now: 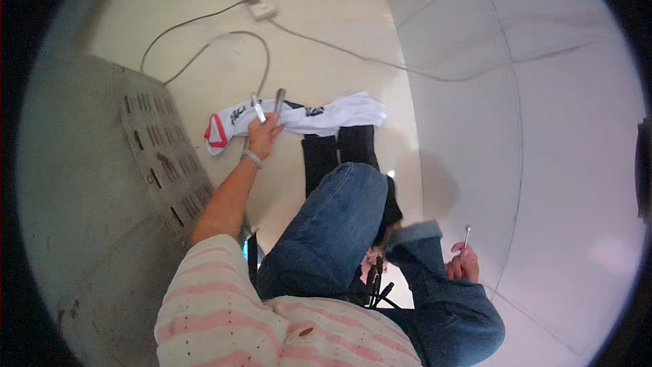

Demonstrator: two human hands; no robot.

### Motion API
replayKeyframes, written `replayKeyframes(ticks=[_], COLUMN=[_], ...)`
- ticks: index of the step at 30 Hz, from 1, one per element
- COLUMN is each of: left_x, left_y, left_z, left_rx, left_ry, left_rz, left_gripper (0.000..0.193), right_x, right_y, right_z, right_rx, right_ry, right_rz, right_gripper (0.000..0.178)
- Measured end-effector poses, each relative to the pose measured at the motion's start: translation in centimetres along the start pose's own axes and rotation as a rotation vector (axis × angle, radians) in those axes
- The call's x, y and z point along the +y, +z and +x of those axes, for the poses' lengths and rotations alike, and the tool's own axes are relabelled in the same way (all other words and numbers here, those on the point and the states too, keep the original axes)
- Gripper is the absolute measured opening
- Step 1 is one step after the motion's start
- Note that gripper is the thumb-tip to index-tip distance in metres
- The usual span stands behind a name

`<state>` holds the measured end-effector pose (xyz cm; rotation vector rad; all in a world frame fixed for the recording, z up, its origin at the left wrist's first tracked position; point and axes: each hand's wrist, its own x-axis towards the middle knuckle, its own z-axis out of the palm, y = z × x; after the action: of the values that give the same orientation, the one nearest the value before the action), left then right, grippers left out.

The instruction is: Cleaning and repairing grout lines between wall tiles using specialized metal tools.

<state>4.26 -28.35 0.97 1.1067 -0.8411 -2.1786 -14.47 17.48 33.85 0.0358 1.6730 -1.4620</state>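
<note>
So, the left hand point(263, 134) is out over the cream surface point(204, 61), its fingers clamped on two metal pieces: a shiny silver tool point(258, 109) on the left and a darker grey tool point(280, 100) on the right. They fan apart toward the far side, and honestly I can't tell what kind they are. Both sit over a white cloth point(339, 115) with red trim at its left end, lying crosswise on that surface. There's a pale band point(253, 158) on the left wrist too.

Off to the right, just past the bent denim leg point(435, 265), the right hand point(463, 266) has its fingers closed around a thin silver rod point(467, 236), knobbed end up, well apart from the cloth.

On the near side of the cloth are two black pieces point(356, 143). Farther back is a white power strip point(267, 9) with a plug in it, and a grey slotted panel point(146, 112) stands on the left.
</note>
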Motion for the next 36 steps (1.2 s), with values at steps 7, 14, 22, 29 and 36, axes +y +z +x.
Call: replayKeyframes(ticks=[7, 14, 22, 29, 36], left_x=[1.0, 3.9, 6.3, 10.1, 21.5], left_y=[2.2, 3.0, -0.4, -0.7, 6.7], left_z=[-1.0, -4.9, -7.0, -11.7, -15.4], left_rx=[0.051, -0.063, -0.038, 0.151, 0.454], left_ry=[0.018, -0.172, -0.084, -0.174, -0.156], left_rz=[0.032, 0.038, 0.689, 0.522, 0.683], left_gripper=[0.009, 0.007, 0.013, 0.01, 0.009], right_x=[1.3, 2.4, 5.6, 4.0, 1.6], right_y=[9.5, 14.8, 19.0, 24.9, 26.9], right_z=[13.6, 25.4, 39.0, 45.4, 52.1], right_rx=[-0.356, -0.421, -0.516, -0.728, -0.765], right_ry=[0.227, 0.105, 0.143, 0.126, -0.061], right_rz=[-0.017, -0.159, -0.237, -0.171, -0.235], right_gripper=[0.031, 0.027, 0.029, 0.027, 0.027])
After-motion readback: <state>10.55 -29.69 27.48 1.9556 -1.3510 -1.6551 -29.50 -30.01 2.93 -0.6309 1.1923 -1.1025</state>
